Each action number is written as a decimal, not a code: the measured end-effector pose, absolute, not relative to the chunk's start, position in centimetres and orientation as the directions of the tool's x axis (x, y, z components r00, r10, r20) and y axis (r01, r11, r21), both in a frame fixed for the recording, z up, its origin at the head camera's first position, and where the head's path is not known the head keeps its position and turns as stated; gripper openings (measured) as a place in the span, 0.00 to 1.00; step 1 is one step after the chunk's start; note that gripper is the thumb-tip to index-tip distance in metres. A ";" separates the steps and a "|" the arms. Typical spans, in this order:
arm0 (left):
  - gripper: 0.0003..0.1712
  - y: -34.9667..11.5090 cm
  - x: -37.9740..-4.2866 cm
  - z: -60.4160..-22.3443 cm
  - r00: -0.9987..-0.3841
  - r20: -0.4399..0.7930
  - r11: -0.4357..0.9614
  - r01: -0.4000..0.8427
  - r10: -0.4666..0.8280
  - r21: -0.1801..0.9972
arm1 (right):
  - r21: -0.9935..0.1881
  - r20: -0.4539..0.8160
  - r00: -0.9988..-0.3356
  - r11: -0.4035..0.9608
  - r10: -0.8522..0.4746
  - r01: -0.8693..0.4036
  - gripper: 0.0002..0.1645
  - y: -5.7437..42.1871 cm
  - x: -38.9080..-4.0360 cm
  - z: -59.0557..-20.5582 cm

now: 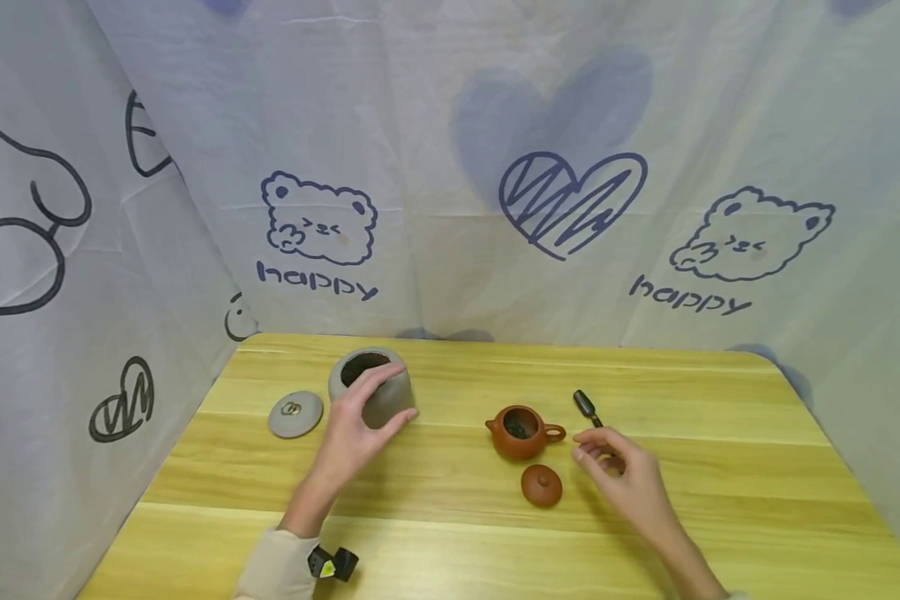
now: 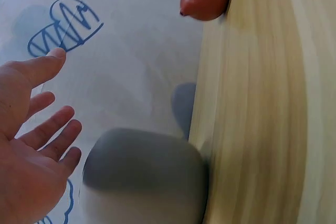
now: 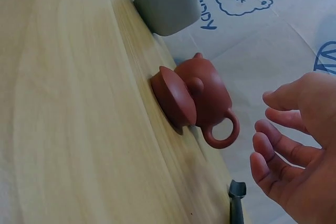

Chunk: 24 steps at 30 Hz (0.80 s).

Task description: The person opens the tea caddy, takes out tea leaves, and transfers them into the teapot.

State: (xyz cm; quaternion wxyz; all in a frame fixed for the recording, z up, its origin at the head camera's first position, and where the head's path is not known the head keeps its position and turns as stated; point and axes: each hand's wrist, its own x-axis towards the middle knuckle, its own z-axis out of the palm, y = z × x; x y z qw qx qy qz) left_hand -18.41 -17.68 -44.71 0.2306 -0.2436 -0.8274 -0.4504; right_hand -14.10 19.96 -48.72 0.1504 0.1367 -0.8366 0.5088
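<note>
A grey jar [image 1: 390, 404] stands uncovered on the table, dark inside. My left hand [image 1: 352, 437] hovers over its near side, thumb and fingers spread and holding nothing; the left wrist view shows the palm [image 2: 31, 182] apart from the jar. To the right is a reddish-brown clay teapot [image 1: 520, 446] with dark tea leaves inside and its lid [image 1: 542, 486] on the table in front. My right hand [image 1: 633, 483], fingers loosely bent and empty, is just right of the teapot's handle. A dark tea scoop [image 1: 585, 406] lies behind that hand, which partly hides it.
The jar's grey lid [image 1: 296, 414], with a ring-shaped knob, lies left of the jar. The wooden table [image 1: 450, 550] meets a white cloth [image 1: 435, 150] with printed hearts and bears at the back, and cloth also hangs at both sides.
</note>
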 end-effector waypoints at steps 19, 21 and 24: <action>0.27 -13.4 -18.2 -46.9 -0.826 0.503 0.314 0.563 0.255 0.764 | -0.835 0.323 -0.935 0.421 -0.147 -0.355 0.10 18.7 -13.9 -50.1; 0.26 -12.9 -18.1 -47.0 -0.853 0.456 0.256 0.514 0.254 0.819 | -0.840 0.317 -0.937 0.415 -0.148 -0.350 0.10 18.7 -13.9 -50.2; 0.25 -12.3 -18.1 -47.2 -0.876 0.412 0.177 0.460 0.252 0.870 | -0.853 0.295 -0.944 0.405 -0.147 -0.330 0.10 18.6 -14.0 -50.3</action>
